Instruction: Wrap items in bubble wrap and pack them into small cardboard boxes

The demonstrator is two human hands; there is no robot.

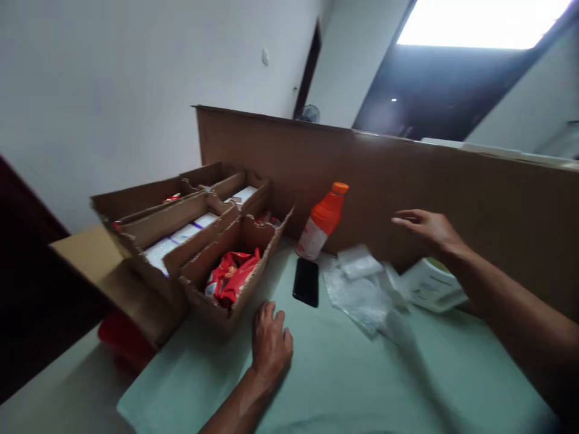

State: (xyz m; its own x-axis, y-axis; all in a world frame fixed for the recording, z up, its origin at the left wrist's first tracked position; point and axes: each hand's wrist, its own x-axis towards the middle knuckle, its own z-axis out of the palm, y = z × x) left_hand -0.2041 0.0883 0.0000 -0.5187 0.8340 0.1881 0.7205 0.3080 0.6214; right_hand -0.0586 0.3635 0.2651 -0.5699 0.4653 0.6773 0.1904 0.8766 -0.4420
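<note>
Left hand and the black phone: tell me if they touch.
Apart. The head view shows bare green table between the left hand and the black phone.

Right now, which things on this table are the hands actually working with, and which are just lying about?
In hand:
left hand, flat on the table beside the box of red packets
right hand, open above the clear plastic bags

Lying about:
orange bottle
black phone
white packet

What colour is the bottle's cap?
Orange, like the bottle body; head view shows it.
</note>
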